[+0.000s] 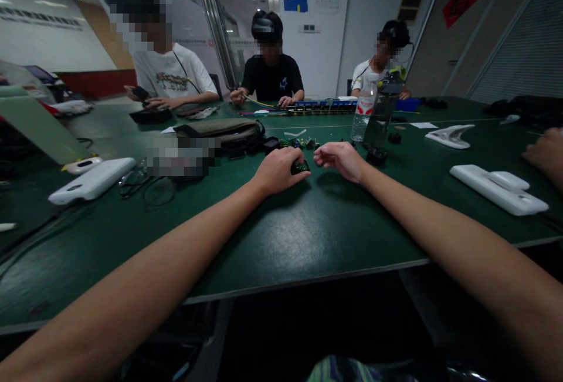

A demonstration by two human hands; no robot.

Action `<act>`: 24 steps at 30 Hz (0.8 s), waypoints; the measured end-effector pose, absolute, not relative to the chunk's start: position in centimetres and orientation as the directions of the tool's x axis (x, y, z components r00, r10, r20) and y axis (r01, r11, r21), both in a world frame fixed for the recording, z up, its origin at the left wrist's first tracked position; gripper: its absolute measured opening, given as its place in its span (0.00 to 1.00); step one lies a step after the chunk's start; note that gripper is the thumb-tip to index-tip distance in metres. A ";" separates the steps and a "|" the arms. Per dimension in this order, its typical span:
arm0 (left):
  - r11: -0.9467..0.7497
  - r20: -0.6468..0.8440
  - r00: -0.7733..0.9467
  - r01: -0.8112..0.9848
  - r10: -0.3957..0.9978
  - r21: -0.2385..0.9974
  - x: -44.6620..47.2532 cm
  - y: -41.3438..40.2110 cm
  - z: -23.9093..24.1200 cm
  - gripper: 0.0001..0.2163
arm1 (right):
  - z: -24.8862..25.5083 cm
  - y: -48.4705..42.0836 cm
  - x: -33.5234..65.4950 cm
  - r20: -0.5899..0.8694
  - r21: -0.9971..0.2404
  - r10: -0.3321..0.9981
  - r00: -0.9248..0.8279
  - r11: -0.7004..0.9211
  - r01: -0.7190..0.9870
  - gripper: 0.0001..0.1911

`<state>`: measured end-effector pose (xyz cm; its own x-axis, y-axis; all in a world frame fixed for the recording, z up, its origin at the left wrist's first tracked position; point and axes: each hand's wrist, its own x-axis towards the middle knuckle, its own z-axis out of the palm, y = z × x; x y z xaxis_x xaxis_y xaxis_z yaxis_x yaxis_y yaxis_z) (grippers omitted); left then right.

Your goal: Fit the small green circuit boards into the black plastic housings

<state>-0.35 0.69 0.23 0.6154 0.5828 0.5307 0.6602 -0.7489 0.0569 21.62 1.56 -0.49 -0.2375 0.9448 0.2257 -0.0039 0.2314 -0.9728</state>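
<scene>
Both my arms reach out over a dark green table (308, 235). My left hand (278, 171) is closed around a small green and black part (301, 166) that rests on the table. My right hand (339, 159) hovers just to the right of it, fingers curled loosely and pointing left, with nothing visible in them. Just beyond the hands lies a small heap of similar green parts (299, 143).
A dark bottle (382, 118) and a clear bottle (362, 113) stand behind my right hand. White devices (497, 188) (92, 179) lie right and left, a khaki pouch (220, 129) at centre left. Three people sit across the table; another person's hand (545, 153) shows at the right edge.
</scene>
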 end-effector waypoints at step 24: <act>-0.697 0.352 0.632 0.711 0.690 0.090 -1.4 1.9 -0.1 0.15 | -1.0 2.7 23.5 0.268 -0.501 0.876 -0.400 0.482 0.719 0.12</act>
